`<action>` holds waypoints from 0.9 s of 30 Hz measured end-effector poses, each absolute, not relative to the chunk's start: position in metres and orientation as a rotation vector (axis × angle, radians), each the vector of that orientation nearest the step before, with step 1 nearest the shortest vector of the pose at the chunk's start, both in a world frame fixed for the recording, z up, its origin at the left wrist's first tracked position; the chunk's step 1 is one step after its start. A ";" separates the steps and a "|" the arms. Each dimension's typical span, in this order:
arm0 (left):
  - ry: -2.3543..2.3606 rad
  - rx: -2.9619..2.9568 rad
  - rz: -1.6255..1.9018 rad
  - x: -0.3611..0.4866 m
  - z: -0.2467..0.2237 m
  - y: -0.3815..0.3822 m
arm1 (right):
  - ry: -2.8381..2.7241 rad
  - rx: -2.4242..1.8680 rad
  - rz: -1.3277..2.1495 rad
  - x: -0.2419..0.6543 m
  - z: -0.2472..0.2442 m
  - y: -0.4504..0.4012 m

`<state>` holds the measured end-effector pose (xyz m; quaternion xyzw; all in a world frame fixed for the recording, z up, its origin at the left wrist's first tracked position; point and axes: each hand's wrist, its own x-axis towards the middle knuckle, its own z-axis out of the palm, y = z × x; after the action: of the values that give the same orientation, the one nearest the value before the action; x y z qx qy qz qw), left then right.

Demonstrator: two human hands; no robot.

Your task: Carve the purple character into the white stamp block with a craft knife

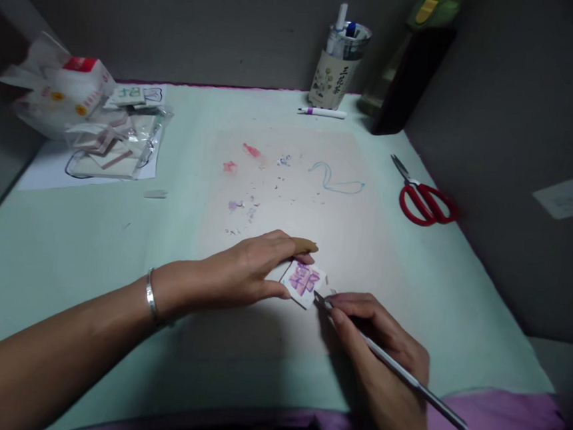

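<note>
A small white block (303,285) with purple and pink marks lies near the middle of the table. My left hand (246,268) grips it from the left, thumb at the lower edge and fingers at the upper one; a tan cover wraps one fingertip. My right hand (379,353) is closed round a slim silver craft knife (415,385). The knife's blade points left and meets, or nearly meets, the block's right edge. Small crumbs lie beside the block.
Red-handled scissors (428,204) lie at the right. At the back stand a jar of pens (331,78) and a dark-sleeved bottle (413,79), with a marker (325,113) before the jar. Plastic-wrapped packs (109,152) sit at the back left. Shavings dot the drawn-on sheet (287,208).
</note>
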<state>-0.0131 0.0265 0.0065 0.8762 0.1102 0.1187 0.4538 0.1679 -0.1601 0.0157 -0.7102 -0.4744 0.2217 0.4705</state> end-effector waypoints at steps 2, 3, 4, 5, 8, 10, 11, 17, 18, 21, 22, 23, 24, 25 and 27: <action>0.271 2.164 0.301 -0.013 0.006 0.026 | -1.160 -1.752 0.546 0.168 0.017 -0.160; 0.268 2.163 0.304 -0.013 0.006 0.026 | -1.158 -1.758 0.549 0.167 0.018 -0.160; 0.265 2.163 0.305 -0.013 0.005 0.027 | -1.155 -1.763 0.551 0.167 0.019 -0.160; 0.261 2.163 0.307 -0.013 0.005 0.027 | -1.151 -1.769 0.559 0.167 0.020 -0.159; 0.251 2.166 0.314 -0.013 0.004 0.027 | -1.141 -1.759 0.565 0.166 0.022 -0.159; 0.252 2.164 0.313 -0.013 0.004 0.027 | -1.141 -1.746 0.567 0.166 0.021 -0.159; 0.253 2.162 0.312 -0.013 0.004 0.027 | -1.142 -1.741 0.568 0.167 0.021 -0.158; 0.265 2.154 0.331 -0.012 0.005 0.026 | -1.167 -1.720 0.561 0.168 0.020 -0.159; 0.269 2.155 0.332 -0.012 0.005 0.026 | -1.168 -1.719 0.565 0.168 0.021 -0.159; 0.268 2.160 0.333 -0.012 0.007 0.025 | -1.162 -1.714 0.586 0.167 0.023 -0.159; 0.267 2.161 0.332 -0.011 0.007 0.025 | -1.164 -1.708 0.594 0.167 0.023 -0.158; 0.268 2.162 0.330 -0.011 0.008 0.025 | -1.167 -1.699 0.597 0.166 0.023 -0.158; 0.269 2.163 0.329 -0.011 0.008 0.025 | -1.167 -1.697 0.597 0.166 0.022 -0.158; 0.271 2.164 0.326 -0.011 0.008 0.025 | -1.160 -1.704 0.594 0.166 0.022 -0.157; 0.271 2.164 0.319 -0.012 0.008 0.026 | -1.133 -1.738 0.571 0.166 0.020 -0.157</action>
<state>-0.0115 0.0257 0.0077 0.8758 0.1098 0.1291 0.4519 0.1656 -0.1571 0.0204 -0.7108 -0.4633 0.2334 0.4750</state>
